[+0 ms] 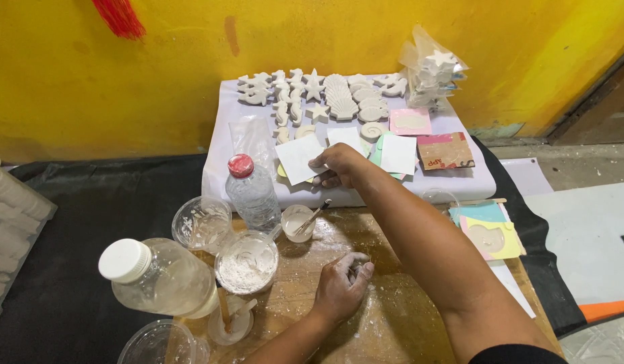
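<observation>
Backdrop: yellow wall (pixel 312 40), black cloth (pixel 89 222) on floor, powder-dusted wooden board (pixel 339 269).
Right hand (pixel 339 166): reaching forward, fingers pinched on edge of white paper square (pixel 297 158) lying on white covered tray (pixel 460 185).
Left hand (pixel 342 286): curled, resting on board, holding nothing visible.
Nearby: small cup with stick (pixel 298 222), bowl of white plaster (pixel 246 263), red-capped bottle (pixel 251 192), white-capped bottle (pixel 157 275).
Tray rear: rows of white plaster shapes (pixel 325 94).

A bright yellow wall (pixel 312 40) rises behind the wooden counter (pixel 393 317). Black cloth (pixel 69 269) spreads left of the counter; grey concrete floor (pixel 581 168) shows to its right, under even light.
</observation>
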